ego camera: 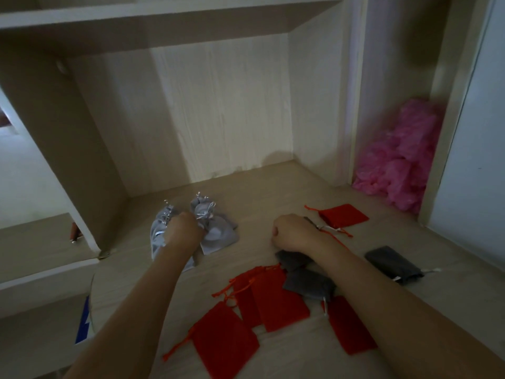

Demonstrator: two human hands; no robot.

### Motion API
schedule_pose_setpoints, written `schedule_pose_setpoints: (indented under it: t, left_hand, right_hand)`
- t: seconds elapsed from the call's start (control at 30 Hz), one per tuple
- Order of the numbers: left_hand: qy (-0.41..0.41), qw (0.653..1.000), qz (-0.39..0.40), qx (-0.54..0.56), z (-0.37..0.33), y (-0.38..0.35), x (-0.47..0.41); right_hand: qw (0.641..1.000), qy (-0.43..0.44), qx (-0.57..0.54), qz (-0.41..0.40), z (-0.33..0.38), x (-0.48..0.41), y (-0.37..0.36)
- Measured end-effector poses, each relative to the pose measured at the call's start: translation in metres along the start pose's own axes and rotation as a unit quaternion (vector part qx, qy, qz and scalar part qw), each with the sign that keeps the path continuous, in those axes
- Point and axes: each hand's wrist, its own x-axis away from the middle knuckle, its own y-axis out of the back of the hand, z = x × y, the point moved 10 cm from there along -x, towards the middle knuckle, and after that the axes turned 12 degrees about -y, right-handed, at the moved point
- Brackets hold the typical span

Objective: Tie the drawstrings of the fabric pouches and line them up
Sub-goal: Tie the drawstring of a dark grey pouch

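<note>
Left hand [182, 228] curled knuckles-up on the light grey pouches [218, 233], near the back-left corner of the desk surface [273, 187]. Fingertips are hidden under the hand, so I cannot tell if I pinch a cord or only press the fabric. Right hand [293, 231] is a fist mid-desk, closed round a dark grey pouch [310, 220]. Only its tip and pale cord ends [332, 228] poke past my knuckles.

Light greys lie side by side, necks cinched and pointing to the back edge. They look tied, so I judge my left hand is squaring up the row. The right hand likely has the next pouch to tie.

Red pouches [273, 299] lie flat in a loose heap at the front edge with cords trailing, so they look untied. One red pouch [344, 216] lies just behind my right hand. Other dark grey pouches [308, 283] sit under my right forearm. A lone dark one [390, 262] lies toward the right edge.

Light is dim and the frame blurry, so knots are hard to confirm. The light grey count is unclear, since one may hide under my left wrist. My forearm covers part of the darks. Pink plastic bags [401, 165] sit in the niche past the right edge, smeared.
</note>
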Motion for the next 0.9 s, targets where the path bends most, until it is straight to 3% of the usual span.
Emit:
schedule_pose_setpoints:
  t: [0.17, 0.33, 0.43, 0.63, 0.77, 0.9]
  left_hand:
    - [-0.044, 0.996, -0.029, 0.070, -0.021, 0.020, 0.018]
    - [-0.143, 0.968, 0.156, 0.134, -0.049, -0.017, 0.059]
    - [-0.148, 0.960, 0.194, 0.135, -0.050, -0.040, 0.079]
    - [-0.119, 0.946, 0.191, 0.233, -0.053, -0.054, 0.091]
    - [-0.126, 0.947, 0.187, 0.231, -0.055, -0.054, 0.091]
    - [-0.118, 0.947, 0.181, 0.238, -0.057, -0.054, 0.091]
  right_hand:
    - [0.999, 0.009, 0.013, 0.030, 0.001, -0.002, -0.005]
    - [0.997, 0.035, 0.015, 0.064, 0.005, 0.006, -0.002]
    - [0.994, 0.060, -0.006, 0.091, 0.009, 0.012, 0.000]
    - [0.987, 0.090, 0.031, 0.129, 0.011, 0.022, -0.003]
    - [0.985, 0.086, 0.099, 0.115, -0.004, 0.033, 0.005]
    - [0.989, 0.063, 0.082, 0.101, -0.026, 0.040, 0.005]
